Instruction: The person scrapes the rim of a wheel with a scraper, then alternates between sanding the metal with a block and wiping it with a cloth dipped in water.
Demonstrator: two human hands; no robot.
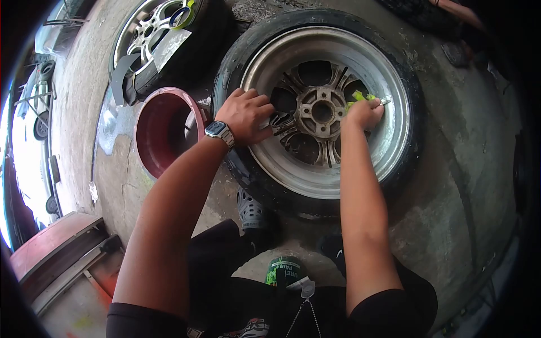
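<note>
A wheel lies flat on the floor, its silver rim (pixel 389 141) inside a black tire (pixel 417 121), with the hub and spokes stained brown. My left hand (pixel 246 116), a metal watch on its wrist, rests at the rim's left edge with fingers curled over it. Inside the rim on the right, my right hand (pixel 365 114) is closed around a crumpled yellow-green cloth (pixel 360 97). White suds or a wet shine show on the metal beside its fingers. Part of the cloth is hidden by the hand.
A red bucket (pixel 145 132) stands left of the wheel. Behind it, a second wheel (pixel 147 31) bears tape rolls (pixel 181 17) and a grey sheet (pixel 169 49). Between my legs is a green paint can (pixel 284 270). Another person's arm (pixel 462 12) shows at upper right.
</note>
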